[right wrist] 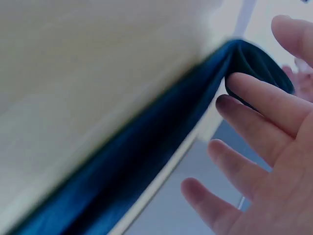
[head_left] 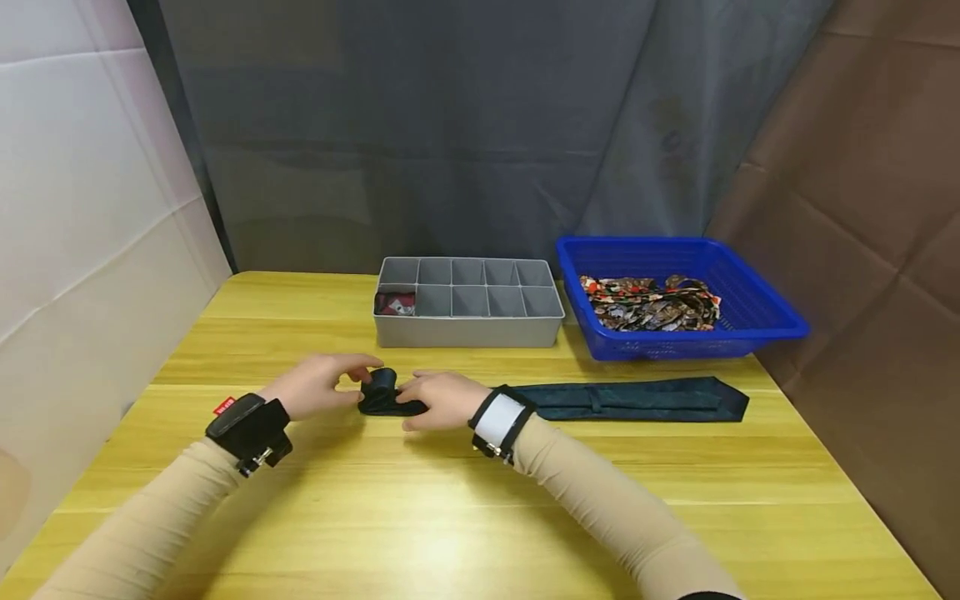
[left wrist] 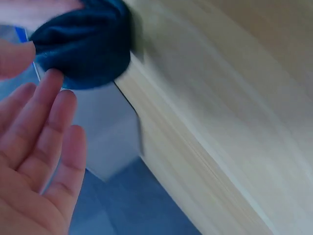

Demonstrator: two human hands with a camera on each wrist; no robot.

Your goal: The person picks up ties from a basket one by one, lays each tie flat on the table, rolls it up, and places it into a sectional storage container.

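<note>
Both hands, left hand (head_left: 318, 386) and right hand (head_left: 442, 398), pinch the dark tie's (head_left: 637, 399) rolled end; no legible writing.

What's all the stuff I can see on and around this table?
Dark tie: one, dark blue-green, flat on the table, its left end rolled up between the hands.
Organizer: one, grey, ten compartments, back centre; a red-patterned roll in the front left one.
Basket: one, blue, back right, holding patterned ties.
Table: one, yellow wood.
Backdrops: grey curtain, white panel left, brown paper right.
Left hand: fingertips on the roll, black wrist unit.
Right hand: fingers on the roll, white wrist unit.
</note>
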